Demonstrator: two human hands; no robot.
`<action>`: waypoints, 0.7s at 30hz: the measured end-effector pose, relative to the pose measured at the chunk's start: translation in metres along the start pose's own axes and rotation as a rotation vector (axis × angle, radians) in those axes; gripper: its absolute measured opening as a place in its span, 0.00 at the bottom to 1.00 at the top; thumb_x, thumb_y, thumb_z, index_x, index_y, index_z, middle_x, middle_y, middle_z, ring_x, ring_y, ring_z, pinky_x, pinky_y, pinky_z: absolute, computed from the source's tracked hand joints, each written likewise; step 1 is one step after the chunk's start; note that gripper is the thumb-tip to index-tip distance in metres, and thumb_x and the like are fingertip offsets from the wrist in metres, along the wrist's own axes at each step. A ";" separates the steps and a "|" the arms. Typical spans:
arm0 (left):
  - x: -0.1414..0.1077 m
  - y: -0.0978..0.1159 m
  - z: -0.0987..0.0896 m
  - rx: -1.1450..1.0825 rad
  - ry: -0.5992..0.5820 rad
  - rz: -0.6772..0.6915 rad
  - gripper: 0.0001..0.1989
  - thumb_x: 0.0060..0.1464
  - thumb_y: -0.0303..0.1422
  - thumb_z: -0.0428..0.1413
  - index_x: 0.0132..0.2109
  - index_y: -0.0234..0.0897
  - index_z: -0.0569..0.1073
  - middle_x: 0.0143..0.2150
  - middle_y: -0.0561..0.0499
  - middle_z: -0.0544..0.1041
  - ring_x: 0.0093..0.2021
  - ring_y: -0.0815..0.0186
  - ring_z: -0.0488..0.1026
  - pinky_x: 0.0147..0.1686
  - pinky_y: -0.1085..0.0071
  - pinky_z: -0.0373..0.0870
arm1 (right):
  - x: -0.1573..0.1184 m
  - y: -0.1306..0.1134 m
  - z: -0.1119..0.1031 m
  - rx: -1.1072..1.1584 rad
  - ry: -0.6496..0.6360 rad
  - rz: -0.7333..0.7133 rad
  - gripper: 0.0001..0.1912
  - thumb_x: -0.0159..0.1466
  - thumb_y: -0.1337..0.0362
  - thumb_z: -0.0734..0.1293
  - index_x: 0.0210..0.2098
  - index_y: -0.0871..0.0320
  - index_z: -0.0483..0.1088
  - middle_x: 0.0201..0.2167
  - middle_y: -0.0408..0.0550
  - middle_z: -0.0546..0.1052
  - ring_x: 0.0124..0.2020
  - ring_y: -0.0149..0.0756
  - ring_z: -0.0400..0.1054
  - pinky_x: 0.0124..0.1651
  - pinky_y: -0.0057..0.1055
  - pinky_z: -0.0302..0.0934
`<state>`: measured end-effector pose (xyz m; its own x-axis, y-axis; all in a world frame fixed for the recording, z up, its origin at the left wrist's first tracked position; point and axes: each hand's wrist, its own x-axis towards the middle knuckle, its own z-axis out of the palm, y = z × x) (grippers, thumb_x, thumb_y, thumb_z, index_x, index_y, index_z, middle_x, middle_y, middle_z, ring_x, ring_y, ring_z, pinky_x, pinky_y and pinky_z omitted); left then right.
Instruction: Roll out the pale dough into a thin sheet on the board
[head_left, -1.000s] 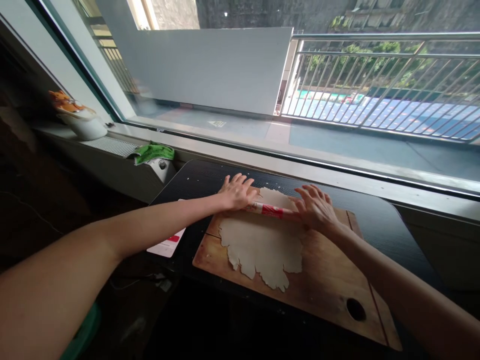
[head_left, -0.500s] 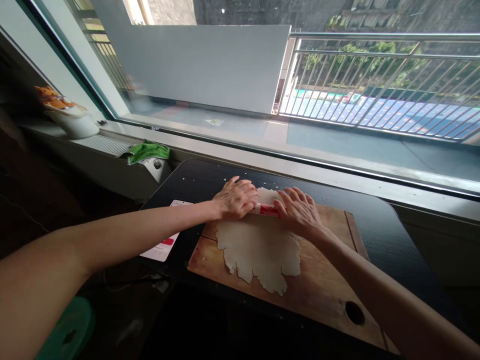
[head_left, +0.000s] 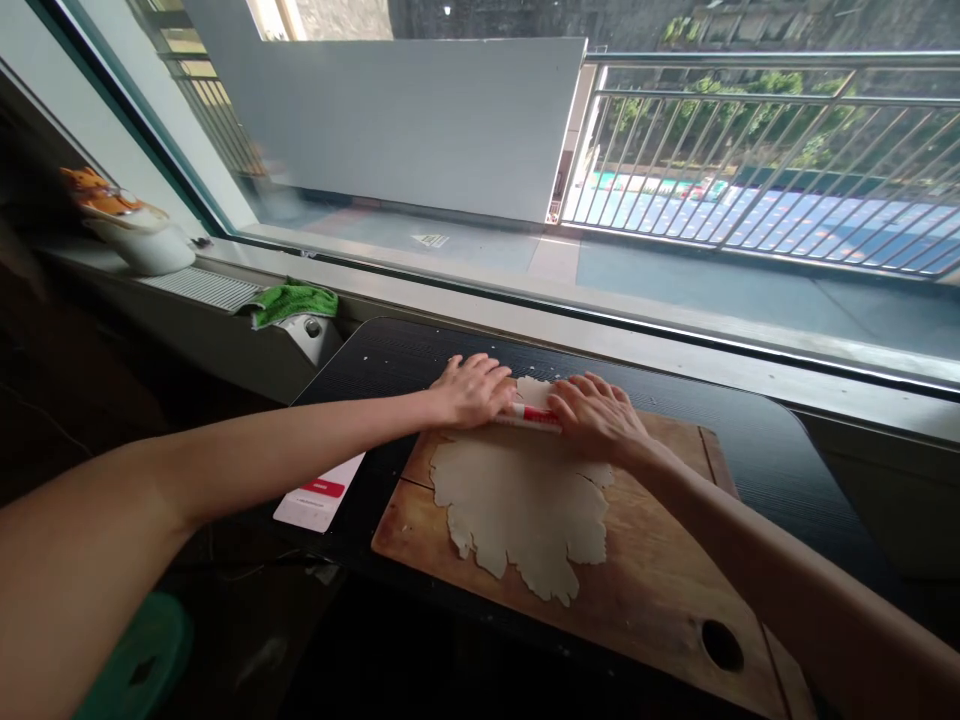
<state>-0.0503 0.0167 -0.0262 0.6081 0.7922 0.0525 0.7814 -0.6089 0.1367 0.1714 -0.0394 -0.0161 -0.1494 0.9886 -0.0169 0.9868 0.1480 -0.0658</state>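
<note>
A thin, pale sheet of dough with a ragged, torn near edge lies on a wooden cutting board. Across its far part rests a red-and-white printed cylinder, its ends hidden beneath my hands. My left hand lies palm down over the left end, fingers stretched forward. Over the right end is my right hand, also palm down, with its fingers extended and slightly apart. Both hands press on the cylinder from above rather than wrapping round it. A little dough shows beyond it.
The board sits on a black table with small white crumbs. A phone-like screen lies under my left forearm. Beyond are a window sill, a green cloth and a white pot. A green stool stands lower left.
The cylinder has turned slightly and sits a touch farther away on the dough, my hands moving with it. The view has shifted a little, exposing more of the phone-like screen.
</note>
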 end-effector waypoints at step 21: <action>0.012 -0.004 0.000 0.011 0.076 -0.049 0.23 0.67 0.43 0.42 0.63 0.41 0.68 0.68 0.45 0.66 0.70 0.52 0.57 0.66 0.47 0.52 | 0.013 0.010 0.004 -0.013 0.109 -0.034 0.28 0.72 0.48 0.51 0.61 0.53 0.68 0.64 0.54 0.68 0.67 0.50 0.55 0.65 0.51 0.52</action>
<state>-0.0459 0.0286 -0.0262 0.5570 0.8218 0.1205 0.8118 -0.5693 0.1299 0.1787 -0.0249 -0.0207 -0.1761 0.9799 0.0940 0.9820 0.1815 -0.0520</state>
